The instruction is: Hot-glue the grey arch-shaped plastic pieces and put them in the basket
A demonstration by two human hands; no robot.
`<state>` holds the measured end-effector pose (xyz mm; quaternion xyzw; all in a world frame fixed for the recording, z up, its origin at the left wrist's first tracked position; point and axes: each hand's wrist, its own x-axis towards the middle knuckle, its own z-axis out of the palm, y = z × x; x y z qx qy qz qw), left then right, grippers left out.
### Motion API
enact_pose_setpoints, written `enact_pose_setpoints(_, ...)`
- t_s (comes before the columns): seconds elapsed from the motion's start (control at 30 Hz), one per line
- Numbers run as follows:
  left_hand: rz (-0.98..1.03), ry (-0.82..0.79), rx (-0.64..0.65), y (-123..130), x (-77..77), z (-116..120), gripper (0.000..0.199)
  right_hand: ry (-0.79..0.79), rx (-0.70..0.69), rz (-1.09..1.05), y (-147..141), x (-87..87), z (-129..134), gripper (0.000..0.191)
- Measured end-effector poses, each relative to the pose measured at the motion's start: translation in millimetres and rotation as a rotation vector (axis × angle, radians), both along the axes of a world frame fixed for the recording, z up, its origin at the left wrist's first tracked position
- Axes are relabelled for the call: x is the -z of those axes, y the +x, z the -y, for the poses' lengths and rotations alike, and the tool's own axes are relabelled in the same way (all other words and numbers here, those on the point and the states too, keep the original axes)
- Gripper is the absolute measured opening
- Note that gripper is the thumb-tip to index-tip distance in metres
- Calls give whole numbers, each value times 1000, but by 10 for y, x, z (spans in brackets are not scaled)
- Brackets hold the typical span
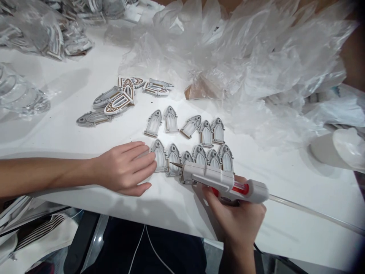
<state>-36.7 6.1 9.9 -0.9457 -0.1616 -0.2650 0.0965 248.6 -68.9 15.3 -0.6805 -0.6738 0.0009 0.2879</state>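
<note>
My right hand (239, 217) grips a white and red hot glue gun (212, 175), with a clear glue stick (308, 211) sticking out of its back. The metal nozzle points left, over a small grey arched window piece (173, 160) in the front row. My left hand (128, 167) lies on the table with its fingers stretched out. Its fingertips meet the edge of the leftmost arched window piece (159, 156); whether they press on it I cannot tell. The glue gun partly hides several pieces of that row. Behind it is a second row of similar pieces (171, 120).
A loose pile of brown-and-white arched pieces (119, 102) lies further back on the white table (71, 133). Crumpled clear plastic bags (242, 57) cover the back right. Bagged pieces (51, 36) are at the back left. A white cup-like container (336, 148) stands at the right.
</note>
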Motion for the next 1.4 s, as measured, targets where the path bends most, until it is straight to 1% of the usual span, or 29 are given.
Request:
enact_pose_setpoints(0.07,-36,-19,-43,-5,8,-21,36,24,-8,7,-14,-16,-11,32)
enact_pose_setpoints(0.13,-65,-37,-26,-5,21,-34,38,24,-6,8,-21,-29,-16,30)
enact_pose_setpoints(0.3,-59,-49,103,14,45,-5,47,-4,-2,-2,-24,-26,-8,29)
enact_pose_setpoints(0.4,-72,-58,160,26,34,18,48,-12,0,19,-20,-8,3,29)
enact_pose_setpoints(0.6,-156,-39,306,18,-3,0,43,52,-24,93,-12,3,7,30)
enact_pose_setpoints(0.7,-164,-42,316,17,-7,-9,42,72,-52,103,-38,-14,4,27)
enact_pose_setpoints(0.77,-159,-42,316,21,-9,-10,41,57,-64,80,-68,-28,10,25)
enact_pose_setpoints(0.93,-147,-27,315,21,-3,-3,37,-49,31,28,-112,-25,32,30)
enact_pose_setpoints(0.97,-138,-18,323,20,-1,-1,35,-53,17,30,-104,-17,30,30)
enact_pose_setpoints(1.07,-101,-7,361,21,0,1,30,-15,-122,68,-61,7,9,26)
enact_pose_setpoints(1.13,-89,-17,377,28,-5,-3,28,8,-181,86,-39,14,-8,25)
enact_pose_setpoints(1.4,-70,-30,404,38,4,-1,27,-10,-175,130,-48,26,-6,25)
